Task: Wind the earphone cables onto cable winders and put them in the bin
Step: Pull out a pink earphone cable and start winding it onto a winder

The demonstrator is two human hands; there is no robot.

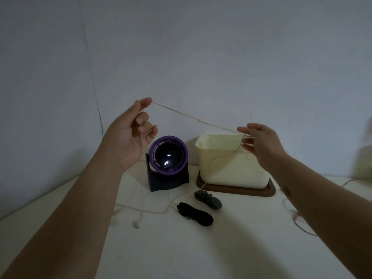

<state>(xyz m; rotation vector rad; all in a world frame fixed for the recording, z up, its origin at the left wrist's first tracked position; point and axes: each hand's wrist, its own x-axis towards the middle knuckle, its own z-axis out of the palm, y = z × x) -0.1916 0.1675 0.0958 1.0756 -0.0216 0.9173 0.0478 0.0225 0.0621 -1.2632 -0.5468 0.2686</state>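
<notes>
The white table top [201, 248] spreads below both grips. A cream, rounded-rectangular plastic bin [231, 166] stands just below and behind the right-hand grip, on a dark brown tray with rounded corners [241, 190]. A desk fan with a purple ring in a black stand [168, 156] sits below the left-hand grip, beside the bin and apart from it.

The person's left hand [128, 137] is raised, palm towards the camera. Its thumb and forefinger pinch a thin, pale pink earphone cable [193, 117], and the other fingers are curled in. The right hand [261, 141] is lower and nips the same cable between thumb and fingertips, the fingers reaching out rather than curled.

Between the two grips the cable runs taut and slopes down to the right. From the right grip it hangs slack across the bin's front wall to the table. From the left grip it drops through the palm.

Below the span, in front of the tray, lie a black elongated bundle [194, 214] and a shorter grey bundle [208, 199], close together. The dim light hides their make. A pale earbud [135, 224] lies on the table under the left forearm.
</notes>
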